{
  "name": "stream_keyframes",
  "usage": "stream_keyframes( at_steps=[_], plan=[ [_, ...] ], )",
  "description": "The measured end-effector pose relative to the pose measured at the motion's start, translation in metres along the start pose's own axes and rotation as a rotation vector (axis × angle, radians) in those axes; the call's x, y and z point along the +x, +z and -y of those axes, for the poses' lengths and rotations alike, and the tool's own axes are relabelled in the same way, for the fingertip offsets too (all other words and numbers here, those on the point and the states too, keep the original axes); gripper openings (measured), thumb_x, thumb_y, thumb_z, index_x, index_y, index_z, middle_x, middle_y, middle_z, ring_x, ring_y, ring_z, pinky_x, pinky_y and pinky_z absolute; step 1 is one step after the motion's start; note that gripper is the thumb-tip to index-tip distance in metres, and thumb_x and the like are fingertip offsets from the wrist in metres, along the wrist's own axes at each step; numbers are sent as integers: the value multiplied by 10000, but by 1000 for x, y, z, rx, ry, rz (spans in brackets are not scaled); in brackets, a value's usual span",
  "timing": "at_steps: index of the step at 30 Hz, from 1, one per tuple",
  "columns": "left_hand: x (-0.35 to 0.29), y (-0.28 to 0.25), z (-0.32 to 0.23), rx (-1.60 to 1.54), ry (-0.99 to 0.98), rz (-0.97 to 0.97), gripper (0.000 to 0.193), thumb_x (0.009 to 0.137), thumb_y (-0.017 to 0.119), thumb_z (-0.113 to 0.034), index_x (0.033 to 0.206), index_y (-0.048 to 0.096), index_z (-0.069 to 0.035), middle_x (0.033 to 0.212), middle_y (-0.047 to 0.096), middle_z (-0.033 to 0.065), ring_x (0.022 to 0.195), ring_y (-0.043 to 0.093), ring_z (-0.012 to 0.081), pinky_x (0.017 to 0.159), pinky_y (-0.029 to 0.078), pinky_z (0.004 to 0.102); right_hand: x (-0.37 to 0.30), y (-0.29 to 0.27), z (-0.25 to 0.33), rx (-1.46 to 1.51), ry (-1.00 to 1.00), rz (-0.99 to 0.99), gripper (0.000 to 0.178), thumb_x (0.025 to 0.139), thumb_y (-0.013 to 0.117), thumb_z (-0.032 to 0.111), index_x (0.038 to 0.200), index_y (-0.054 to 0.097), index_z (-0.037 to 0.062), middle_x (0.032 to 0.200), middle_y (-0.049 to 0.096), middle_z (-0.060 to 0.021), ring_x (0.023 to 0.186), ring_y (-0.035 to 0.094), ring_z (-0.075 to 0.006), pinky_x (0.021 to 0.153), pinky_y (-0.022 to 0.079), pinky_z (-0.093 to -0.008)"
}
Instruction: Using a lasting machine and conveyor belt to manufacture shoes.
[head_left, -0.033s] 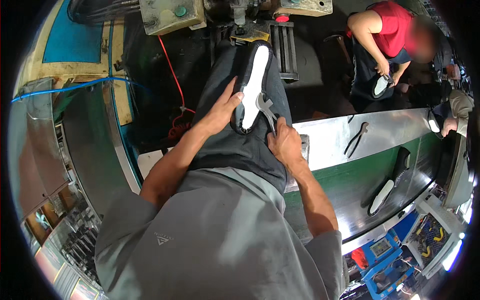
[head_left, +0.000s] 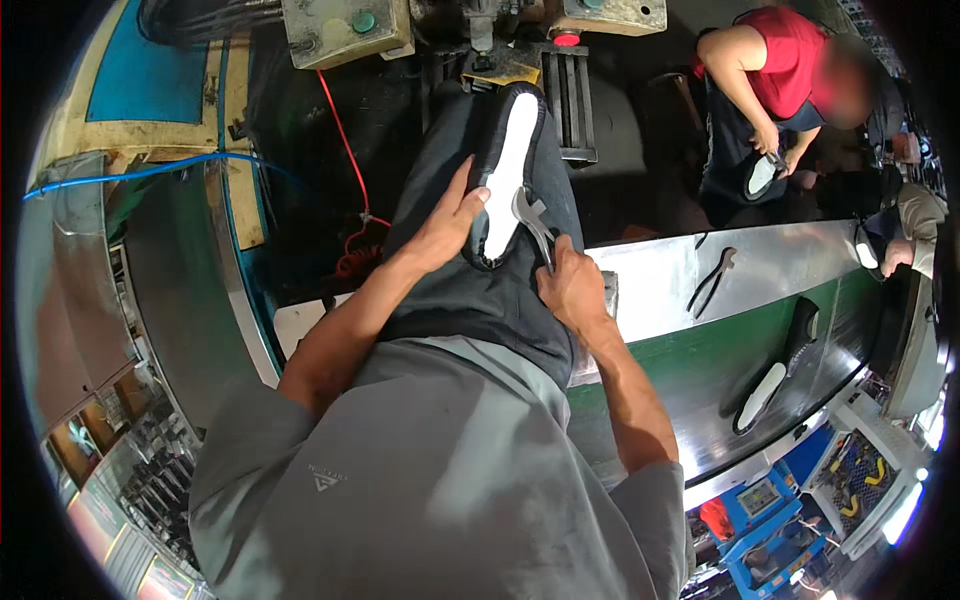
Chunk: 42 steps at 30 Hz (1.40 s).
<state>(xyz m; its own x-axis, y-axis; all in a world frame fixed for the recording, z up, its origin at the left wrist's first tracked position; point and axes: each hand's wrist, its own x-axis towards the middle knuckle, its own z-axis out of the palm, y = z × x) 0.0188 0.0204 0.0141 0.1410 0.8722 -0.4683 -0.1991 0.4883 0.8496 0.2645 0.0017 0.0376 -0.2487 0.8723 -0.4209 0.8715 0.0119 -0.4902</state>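
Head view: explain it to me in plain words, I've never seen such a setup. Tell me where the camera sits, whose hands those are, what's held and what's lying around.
There is no robot here. A wide fisheye camera on a person's head looks down, so straight edges bend near the rim. The bare hands in the middle are the wearer's. The left hand steadies a black shoe with a long white underside on the lap. The right hand holds grey metal pincers, their head at the shoe's right edge. To the right, other dark metal pincers lie on a silver metal ledge; beyond, two black shoes with pale undersides lie on a green surface.
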Motion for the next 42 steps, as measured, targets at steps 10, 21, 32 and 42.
stream_keyframes(
  at_steps=[10, 21, 32, 42],
  plan=[
    [-6, 6, -3, 82, 109, 40, 1086, 985, 805, -110, 1749, 36, -64, 1690, 303, 181, 1483, 429, 255, 1207, 438, 390, 54, -29, 28, 134, -394, -494, 268, 871, 738, 55, 1073, 571, 2, 902, 721, -258, 801, 745, -455, 719, 584, -535],
    [-6, -16, 7, 46, 184, 5, 1111, 891, 815, -43, 1746, 106, -44, 1680, 393, 163, 1511, 420, 259, 1255, 345, 359, 60, -12, 27, -231, -228, -28, 320, 856, 766, 149, 1047, 547, 17, 990, 745, -244, 915, 739, -479, 777, 597, -559],
    [-136, -90, 0, -846, 306, -327, 833, 948, 726, -59, 1656, 295, -140, 1364, 611, 246, 1115, 711, 496, 961, 617, 652, -3, 31, 0, 381, -30, -385, 211, 893, 660, 25, 1101, 686, -1, 965, 722, -164, 908, 698, -293, 889, 541, -407],
    [-227, -447, 24, 650, 156, -1411, 829, 879, 816, -170, 1628, 475, -69, 1330, 721, 236, 1212, 691, 363, 1093, 514, 431, 25, 29, -30, 646, 33, -371, 133, 919, 695, 52, 1046, 655, 51, 777, 563, 16, 636, 489, -99, 587, 415, -296]
  ],
)
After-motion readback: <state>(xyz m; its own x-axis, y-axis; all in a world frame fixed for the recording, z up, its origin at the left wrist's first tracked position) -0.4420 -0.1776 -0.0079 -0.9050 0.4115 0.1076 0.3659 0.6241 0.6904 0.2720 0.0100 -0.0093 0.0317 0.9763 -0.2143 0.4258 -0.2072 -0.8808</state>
